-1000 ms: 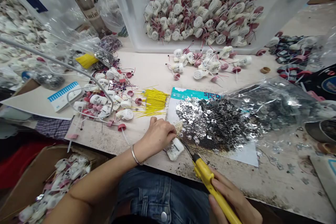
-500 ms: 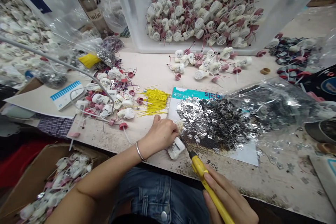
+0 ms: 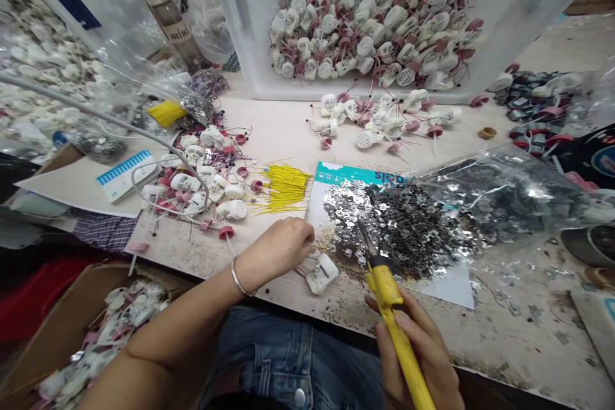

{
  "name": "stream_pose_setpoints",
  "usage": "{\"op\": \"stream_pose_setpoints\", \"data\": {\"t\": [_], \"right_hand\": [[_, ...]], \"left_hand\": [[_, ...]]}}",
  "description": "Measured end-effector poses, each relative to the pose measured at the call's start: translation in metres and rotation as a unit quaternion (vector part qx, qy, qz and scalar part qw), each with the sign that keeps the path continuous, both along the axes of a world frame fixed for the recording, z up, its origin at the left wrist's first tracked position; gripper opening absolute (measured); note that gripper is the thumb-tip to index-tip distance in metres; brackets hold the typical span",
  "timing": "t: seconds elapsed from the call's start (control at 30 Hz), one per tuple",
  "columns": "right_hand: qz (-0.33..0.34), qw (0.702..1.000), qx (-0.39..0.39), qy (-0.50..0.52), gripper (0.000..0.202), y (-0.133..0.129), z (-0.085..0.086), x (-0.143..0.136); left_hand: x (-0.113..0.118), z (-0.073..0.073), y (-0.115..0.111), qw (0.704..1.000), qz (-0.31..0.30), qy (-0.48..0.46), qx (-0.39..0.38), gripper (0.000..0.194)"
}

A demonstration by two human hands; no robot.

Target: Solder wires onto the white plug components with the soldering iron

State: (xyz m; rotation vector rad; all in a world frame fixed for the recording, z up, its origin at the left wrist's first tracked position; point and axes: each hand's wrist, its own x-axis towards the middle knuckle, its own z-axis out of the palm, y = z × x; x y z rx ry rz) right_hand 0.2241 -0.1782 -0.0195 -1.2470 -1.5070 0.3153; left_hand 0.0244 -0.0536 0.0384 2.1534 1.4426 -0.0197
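Observation:
My right hand (image 3: 423,346) grips a yellow soldering iron (image 3: 401,333), its metal tip over the near edge of a heap of small metal plates (image 3: 398,221). My left hand (image 3: 281,246) is closed in a pinch, and a short, thin yellow wire (image 3: 323,247) shows at its fingertips. Just below those fingertips a white plastic housing (image 3: 323,274) lies on the table, apart from the iron. Beyond my left hand is a bundle of yellow wires (image 3: 287,189).
White motor units with pink caps (image 3: 230,208) lie to the left. A translucent bin (image 3: 250,80) full of similar units stands at the back. A clear plastic bag (image 3: 523,205) spreads on the right. At lower left is a cardboard box (image 3: 52,320) of parts.
The soldering iron has moved up and right, from beside my left fingertips to the metal plates. My left hand has drawn slightly left and down, away from the white housing.

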Motion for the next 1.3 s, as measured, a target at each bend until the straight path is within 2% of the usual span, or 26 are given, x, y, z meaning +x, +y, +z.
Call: {"op": "stream_pose_setpoints", "data": {"t": [0.03,0.1,0.2,0.3,0.37,0.43,0.53,0.63,0.7,0.77,0.83,0.9,0.97,1.03,1.1,1.17,1.23,1.3], "right_hand": [[0.003,1.0,0.01,-0.002,0.019,0.007,-0.001,-0.004],[-0.001,1.0,0.024,-0.006,0.017,0.02,-0.001,-0.013],[-0.002,1.0,0.029,0.006,0.021,0.033,0.001,-0.026],[0.019,0.999,0.001,0.038,0.022,0.037,0.004,-0.033],[0.04,0.999,0.002,0.026,0.022,0.038,0.003,-0.035],[0.07,0.997,0.017,-0.028,0.018,0.041,0.001,-0.036],[0.09,0.992,0.025,-0.084,0.014,0.045,-0.002,-0.037],[0.024,0.998,0.017,-0.053,0.015,0.046,-0.002,-0.034],[-0.037,0.999,-0.011,-0.004,0.02,0.045,0.0,-0.031],[-0.069,0.995,-0.054,0.049,0.023,0.045,0.0,-0.03],[-0.08,0.99,-0.079,0.09,0.024,0.045,-0.001,-0.032],[-0.092,0.987,-0.079,0.104,0.024,0.046,-0.002,-0.037],[-0.101,0.989,-0.062,0.085,0.023,0.048,-0.004,-0.043],[-0.1,0.993,-0.041,0.042,0.022,0.051,-0.005,-0.046],[-0.094,0.995,-0.021,0.003,0.02,0.052,-0.005,-0.046],[-0.079,0.997,-0.012,-0.016,0.018,0.052,-0.005,-0.044],[-0.046,0.999,-0.006,-0.015,0.019,0.049,-0.006,-0.041],[0.009,1.0,0.006,0.002,0.024,0.045,-0.006,-0.039]], "left_hand": [[0.0,0.004,-0.003,1.0,0.002,-0.004,-0.005,0.015],[0.003,0.01,-0.012,0.999,-0.006,-0.048,-0.014,0.016],[0.013,0.013,-0.024,0.977,-0.006,-0.211,-0.025,0.01],[0.02,0.009,-0.032,0.916,0.091,-0.389,-0.021,0.01],[0.017,0.005,-0.033,0.887,0.165,-0.431,0.012,0.011],[0.008,0.003,-0.033,0.89,0.179,-0.413,0.071,0.013],[-0.014,0.001,-0.034,0.923,0.103,-0.322,0.185,0.019],[-0.039,-0.003,-0.039,0.942,0.043,-0.196,0.268,0.022],[-0.048,-0.007,-0.044,0.949,0.018,-0.161,0.269,0.022],[-0.048,-0.01,-0.051,0.955,-0.003,-0.198,0.221,0.02],[-0.041,-0.014,-0.06,0.946,-0.013,-0.278,0.167,0.017],[-0.031,-0.018,-0.067,0.924,0.0,-0.342,0.169,0.014],[-0.024,-0.024,-0.072,0.904,-0.005,-0.349,0.246,0.013],[-0.021,-0.031,-0.073,0.886,-0.049,-0.306,0.345,0.016],[-0.021,-0.037,-0.071,0.878,-0.095,-0.257,0.393,0.019],[-0.019,-0.04,-0.069,0.902,-0.085,-0.221,0.361,0.018],[-0.016,-0.04,-0.067,0.939,-0.03,-0.2,0.277,0.016],[-0.011,-0.037,-0.066,0.958,0.023,-0.2,0.202,0.017]]}}
